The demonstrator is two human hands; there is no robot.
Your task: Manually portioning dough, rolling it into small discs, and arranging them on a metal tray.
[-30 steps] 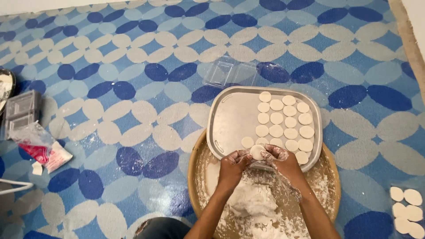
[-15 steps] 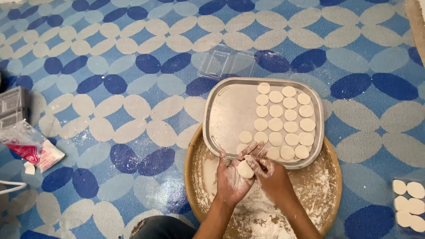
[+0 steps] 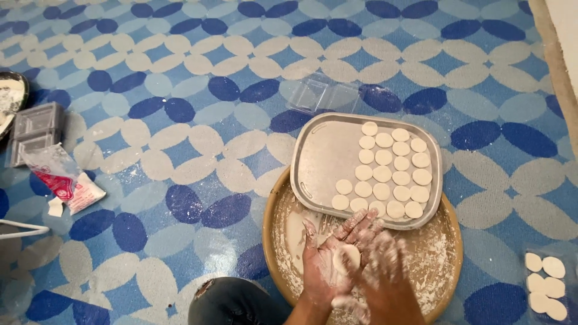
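Covering the whole floor: a blue-and-cream patterned mat [image 3: 180, 138], dusted with flour at near left. Sitting at near centre: a round, flour-caked wooden board [image 3: 448, 265], with a grey rectangular metal tray [image 3: 319, 156] resting on its far edge. Filling the tray's right half in neat rows: flattened white dough discs [image 3: 391, 168], leaving the left half bare.

Working over the board: two floury hands. Lying open, palm up: the left hand [image 3: 322, 262], cradling a small dough disc [image 3: 347, 259]. Pressing down on that disc from the right, blurred mid-motion: the right hand [image 3: 385, 268], grip too blurred to tell. Apparently shaping one more piece between the palms, judging by the pose; calling next, most likely, for a short reach far and left to an empty spot beside the rows, with nothing blocking the way.

Lying around: a clear plastic clamshell [image 3: 322, 93] just beyond the tray; more discs in a clear container [image 3: 545, 283] at near right; a crumpled red-and-white bag [image 3: 63, 180] and a grey divided box [image 3: 36, 129] at left; a denim-clad knee [image 3: 238, 304] at the near edge.
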